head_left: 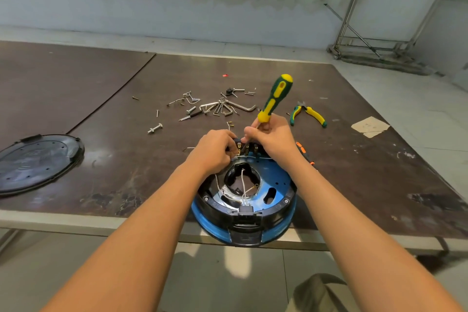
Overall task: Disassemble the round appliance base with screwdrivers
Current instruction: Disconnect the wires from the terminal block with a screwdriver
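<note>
Overhanging the near edge of the dark desk [126,99], the round blue-and-black appliance base [244,200] lies open side up, with white wires [243,185] running across its central opening and a black latch piece facing the person. At the base's far rim sits a black terminal block [249,148] with small metal contacts, and both hands meet there. The right hand [272,140] has its grip closed around the lower end of a green-and-yellow screwdriver [276,97], whose handle tilts up and away to the right while its shaft points down into the terminal block; the tip is hidden by the fingers. The left hand [215,151] has its grip pinched shut on the left end of the terminal block, steadying it against the rim. Just beside the right wrist lies an orange-and-black tool [305,153], partly hidden. Farther back on the desk are loose screws and bolts [155,128], a cluster of hex keys [225,107], and green-and-yellow pliers [307,114] to the right. A round dark cover plate [38,159] rests well apart at the left edge, and a scrap of tape [370,126] sticks to the desk at the right.
</note>
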